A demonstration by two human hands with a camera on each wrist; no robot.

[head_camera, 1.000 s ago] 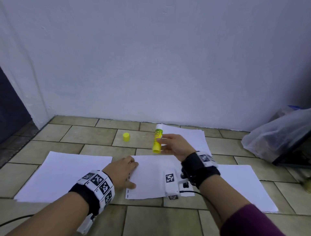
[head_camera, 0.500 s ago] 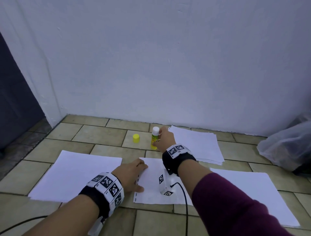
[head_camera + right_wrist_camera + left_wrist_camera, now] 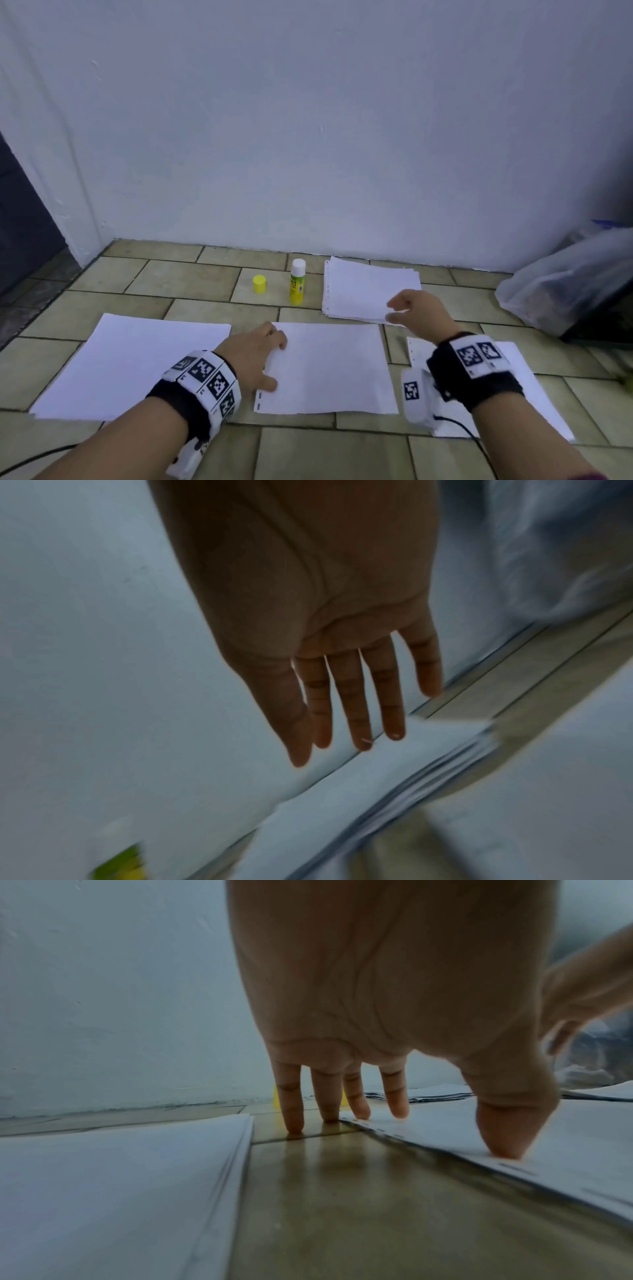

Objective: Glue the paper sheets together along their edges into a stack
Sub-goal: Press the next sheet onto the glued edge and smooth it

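Note:
An uncapped yellow glue stick (image 3: 297, 282) stands upright on the tiled floor near the wall, with its yellow cap (image 3: 259, 284) just to its left. My left hand (image 3: 270, 356) rests with its thumb (image 3: 503, 1148) and two fingertips on the left edge of the middle white sheet (image 3: 329, 368); its other fingers touch the tile. My right hand (image 3: 394, 311) hovers over the near right corner of the back paper stack (image 3: 370, 291), fingers straight (image 3: 363, 723), holding nothing. The right wrist view is blurred; the glue stick (image 3: 120, 861) shows at its lower left.
More white sheets lie at the left (image 3: 130, 363) and under my right wrist (image 3: 513, 394). A clear plastic bag (image 3: 565, 284) sits against a dark object at the right. The wall is close behind, with a dark opening (image 3: 20, 222) at the left.
My right hand stood the glue stick upright beside the cap, let go of it and moved right to the back paper stack. My left hand stayed on the middle sheet.

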